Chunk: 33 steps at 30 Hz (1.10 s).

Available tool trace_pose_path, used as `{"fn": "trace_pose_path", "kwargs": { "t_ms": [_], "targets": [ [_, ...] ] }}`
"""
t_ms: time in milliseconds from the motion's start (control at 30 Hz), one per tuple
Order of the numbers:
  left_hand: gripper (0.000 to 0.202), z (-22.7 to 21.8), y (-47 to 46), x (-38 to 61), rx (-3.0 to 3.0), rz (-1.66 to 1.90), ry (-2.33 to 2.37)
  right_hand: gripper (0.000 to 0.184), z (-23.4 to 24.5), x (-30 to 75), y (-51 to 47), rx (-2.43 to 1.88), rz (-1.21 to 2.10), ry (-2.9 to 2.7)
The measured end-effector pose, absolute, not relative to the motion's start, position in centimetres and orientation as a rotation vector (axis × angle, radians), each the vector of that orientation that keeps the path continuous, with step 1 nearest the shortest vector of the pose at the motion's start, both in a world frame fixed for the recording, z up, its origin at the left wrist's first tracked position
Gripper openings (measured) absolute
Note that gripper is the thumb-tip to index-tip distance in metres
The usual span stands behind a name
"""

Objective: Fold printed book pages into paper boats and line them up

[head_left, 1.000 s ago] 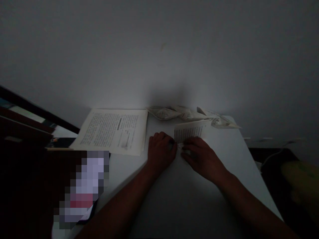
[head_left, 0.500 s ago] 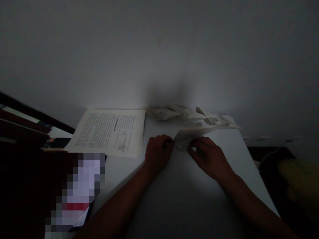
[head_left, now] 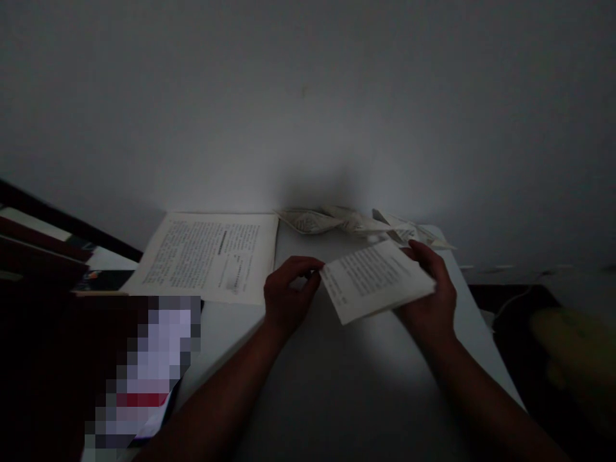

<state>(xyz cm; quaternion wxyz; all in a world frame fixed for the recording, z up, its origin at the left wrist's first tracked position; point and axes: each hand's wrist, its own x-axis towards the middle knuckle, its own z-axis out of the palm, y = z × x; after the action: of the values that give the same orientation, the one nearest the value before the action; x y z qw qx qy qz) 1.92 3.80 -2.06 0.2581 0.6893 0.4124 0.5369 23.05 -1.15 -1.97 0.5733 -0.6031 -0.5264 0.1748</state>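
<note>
The folded printed sheet (head_left: 373, 279) spans lengthwise between both grips: right hand (head_left: 437, 295) clamped on its right end, left hand (head_left: 291, 292) pinching its left corner.

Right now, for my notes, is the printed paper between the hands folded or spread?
Folded: the printed paper shows a second layer under its near edge. Fold count: cannot tell.

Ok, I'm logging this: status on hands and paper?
Left hand pinching left corner of folded white printed paper. Right hand holding its right end. Pointed, printed-paper shapes behind.
</note>
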Motion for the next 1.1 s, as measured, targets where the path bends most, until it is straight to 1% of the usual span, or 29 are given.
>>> {"fn": "trace_pose_path", "kwargs": {
  "t_ms": [100, 233, 333, 467, 633, 900, 1067, 1100],
  "targets": [
    [0.014, -2.0, 3.7, 1.7, 1.850, 1.453, 1.052, 0.046, -1.6, 22.9, -1.4, -1.369, 0.466, -1.179],
    [0.014, -2.0, 3.7, 1.7, 1.874, 1.421, 0.979, 0.025, -1.1, 23.1, -1.5, -1.299, 0.385, -1.291],
    [0.009, -2.2, 3.7, 1.8, 1.875, 1.397, 0.988, 0.014, -1.2, 23.4, -1.5, -1.258, 0.520, -1.356],
    [0.007, -2.5, 3.7, 1.9, 1.776, 1.281, 1.038, 0.016, -1.7, 23.7, -1.5, -1.217, 0.607, -1.373],
    [0.015, -2.4, 3.4, 1.8, 1.787, 1.115, 0.986, 0.011, -1.3, 23.7, -1.3, -1.128, 0.611, -1.423],
    [0.012, -1.7, 3.3, 1.8, 1.749, 1.078, 0.887, 0.011, -0.8, 23.5, -1.5, -1.149, 0.660, -1.505],
    [0.011, -1.6, 3.4, 1.9, 1.768, 1.105, 0.781, 0.028, -1.2, 23.8, -1.2, -1.073, 0.700, -1.584],
    [0.011, -1.6, 3.3, 1.9, 1.768, 1.119, 0.768, 0.029, -1.2, 23.7, -1.2, -1.065, 0.696, -1.584]
  ]
}}
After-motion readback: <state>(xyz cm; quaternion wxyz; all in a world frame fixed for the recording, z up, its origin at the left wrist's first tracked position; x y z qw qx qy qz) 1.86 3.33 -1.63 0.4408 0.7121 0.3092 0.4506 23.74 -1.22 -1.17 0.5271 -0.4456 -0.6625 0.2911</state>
